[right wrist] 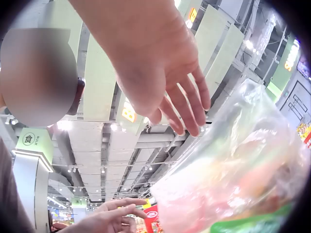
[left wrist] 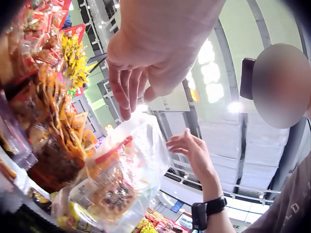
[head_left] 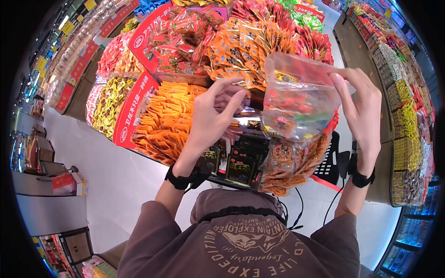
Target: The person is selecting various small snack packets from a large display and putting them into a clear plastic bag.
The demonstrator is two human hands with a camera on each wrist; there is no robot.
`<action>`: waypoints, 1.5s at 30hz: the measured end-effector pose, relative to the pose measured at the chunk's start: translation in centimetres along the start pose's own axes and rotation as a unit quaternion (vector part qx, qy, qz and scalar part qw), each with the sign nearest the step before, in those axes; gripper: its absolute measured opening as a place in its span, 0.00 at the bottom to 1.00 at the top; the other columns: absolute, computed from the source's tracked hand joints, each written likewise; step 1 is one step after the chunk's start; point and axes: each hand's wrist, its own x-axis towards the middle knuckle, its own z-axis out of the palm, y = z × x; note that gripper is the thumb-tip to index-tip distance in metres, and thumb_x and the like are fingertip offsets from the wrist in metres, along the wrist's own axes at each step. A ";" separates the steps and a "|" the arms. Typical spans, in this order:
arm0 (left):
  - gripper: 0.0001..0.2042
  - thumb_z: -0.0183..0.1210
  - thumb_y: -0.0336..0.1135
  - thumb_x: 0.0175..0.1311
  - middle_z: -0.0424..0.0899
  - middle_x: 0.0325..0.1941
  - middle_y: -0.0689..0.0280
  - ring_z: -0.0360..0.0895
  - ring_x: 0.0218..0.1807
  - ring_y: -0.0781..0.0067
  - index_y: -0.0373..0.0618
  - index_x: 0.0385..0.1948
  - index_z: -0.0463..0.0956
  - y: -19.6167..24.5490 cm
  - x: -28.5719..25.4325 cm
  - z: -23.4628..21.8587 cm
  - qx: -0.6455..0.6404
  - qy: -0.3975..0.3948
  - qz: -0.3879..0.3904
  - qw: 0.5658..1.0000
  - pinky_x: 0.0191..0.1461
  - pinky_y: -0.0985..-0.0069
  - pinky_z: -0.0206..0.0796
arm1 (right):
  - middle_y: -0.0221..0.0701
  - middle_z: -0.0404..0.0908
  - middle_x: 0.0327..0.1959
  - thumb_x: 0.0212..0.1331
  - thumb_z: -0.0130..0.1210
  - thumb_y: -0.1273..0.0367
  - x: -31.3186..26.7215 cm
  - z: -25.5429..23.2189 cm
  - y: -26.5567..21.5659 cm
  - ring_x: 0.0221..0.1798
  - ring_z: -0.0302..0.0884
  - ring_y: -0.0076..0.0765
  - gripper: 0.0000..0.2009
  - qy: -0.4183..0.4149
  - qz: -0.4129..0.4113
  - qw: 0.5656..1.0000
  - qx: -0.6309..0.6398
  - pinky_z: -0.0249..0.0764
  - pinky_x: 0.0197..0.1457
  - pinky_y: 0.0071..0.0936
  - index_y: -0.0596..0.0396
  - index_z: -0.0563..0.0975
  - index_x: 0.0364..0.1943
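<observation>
A clear plastic bag (head_left: 289, 104) with several snack packets inside stands mouth up on the snack display. Through its side in the left wrist view shows a round-patterned packet (left wrist: 114, 196). My left hand (head_left: 213, 116) is just left of the bag, fingers loosely bent and holding nothing. In the left wrist view its fingertips hang right above the bag's upper edge. At the bag's right side is my right hand (head_left: 361, 99), its fingers extended and overlapping the bag's corner in the head view. From the right wrist, those fingers (right wrist: 187, 109) appear apart from the plastic.
Orange packets (head_left: 169, 113) fill the bin at left, with more orange packets (head_left: 241, 46) behind. Black packets (head_left: 241, 169) lie at the near edge, beside a red-printed divider (head_left: 134, 109). A black basket (head_left: 328, 160) is at right. Stocked shelves (head_left: 394, 92) line the aisle.
</observation>
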 end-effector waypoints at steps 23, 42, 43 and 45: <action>0.09 0.60 0.29 0.62 0.82 0.39 0.54 0.79 0.43 0.50 0.38 0.41 0.80 -11.5 -8.6 -16.4 0.359 -0.060 -0.039 0.930 0.48 0.62 0.70 | 0.36 0.81 0.32 0.65 0.54 0.65 -9.3 22.2 -17.7 0.35 0.81 0.46 0.09 -0.405 -0.227 0.838 0.287 0.77 0.37 0.39 0.57 0.78 0.40; 0.06 0.62 0.22 0.52 0.77 0.29 0.58 0.73 0.40 0.54 0.39 0.26 0.72 -12.5 -5.6 -20.0 0.308 -0.230 0.095 0.918 0.46 0.64 0.67 | 0.37 0.80 0.32 0.63 0.55 0.68 -8.7 24.3 -22.1 0.34 0.82 0.47 0.07 -0.301 -0.115 0.900 0.293 0.76 0.33 0.40 0.56 0.76 0.40; 0.07 0.62 0.22 0.52 0.77 0.29 0.59 0.72 0.41 0.56 0.39 0.26 0.71 -12.2 -5.5 -20.0 0.300 -0.227 0.108 0.920 0.48 0.66 0.65 | 0.37 0.80 0.32 0.63 0.55 0.68 -8.6 24.2 -22.0 0.34 0.82 0.47 0.07 -0.298 -0.109 0.903 0.290 0.76 0.33 0.40 0.56 0.76 0.40; 0.06 0.61 0.21 0.54 0.78 0.31 0.59 0.75 0.41 0.57 0.38 0.28 0.71 -11.2 -5.0 -20.2 0.293 -0.217 0.154 0.918 0.48 0.68 0.67 | 0.35 0.81 0.36 0.61 0.58 0.68 -8.1 24.2 -21.8 0.37 0.81 0.46 0.10 -0.284 -0.059 0.917 0.275 0.77 0.37 0.40 0.54 0.76 0.45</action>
